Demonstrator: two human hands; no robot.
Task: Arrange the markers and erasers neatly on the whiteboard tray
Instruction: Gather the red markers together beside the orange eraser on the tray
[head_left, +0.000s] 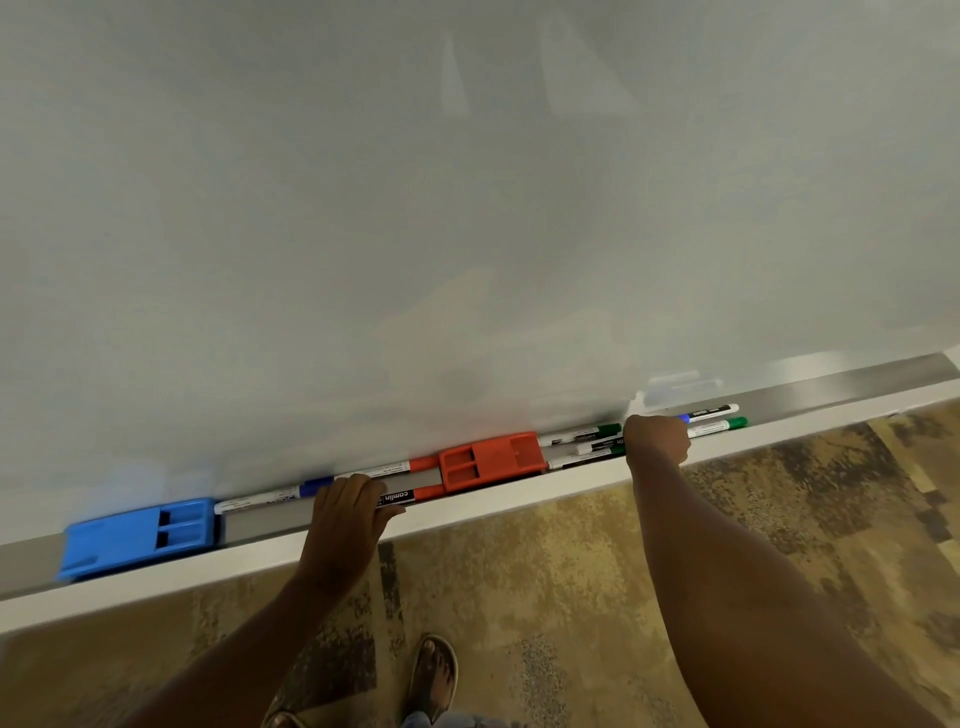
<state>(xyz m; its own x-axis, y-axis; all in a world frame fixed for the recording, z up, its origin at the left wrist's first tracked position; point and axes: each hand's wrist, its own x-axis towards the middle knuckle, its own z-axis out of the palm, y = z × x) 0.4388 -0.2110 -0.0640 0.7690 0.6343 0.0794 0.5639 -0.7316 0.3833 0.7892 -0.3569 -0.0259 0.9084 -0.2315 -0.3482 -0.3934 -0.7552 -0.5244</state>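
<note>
- Far left I see the blue eraser (137, 535) lying flat in the whiteboard tray (519, 496), its two slots toward the right end.
- Just right of it a blue-capped marker (272, 497) lies along the back of the tray, close to the whiteboard (467, 208).
- My left hand (345, 519) rests over the tray's front lip, fingers (363, 488) curled down on a red-capped marker (405, 497) with a black label. I cannot tell whether they actually grip it or only press on it.
- Behind that one, a second red-capped marker (384, 469) lies against the board, its red end touching the red eraser (491, 461).
- The red eraser sits in the tray about mid-way, between the two hands, tilted slightly across the channel.
- Right of it three green-capped markers (587, 443) lie side by side, roughly parallel, their caps toward my right hand (657, 441).
- The right hand is bunched into a fist in the tray. Its fingers are hidden from me, so I cannot tell what they have hold of, if anything.
- Just beyond the fist, a blue marker (709, 412) and a green marker (719, 427) lie parallel, ends sticking out to the right.
- Below the tray I see patterned carpet (571, 597) and a sandalled foot (431, 675).
</note>
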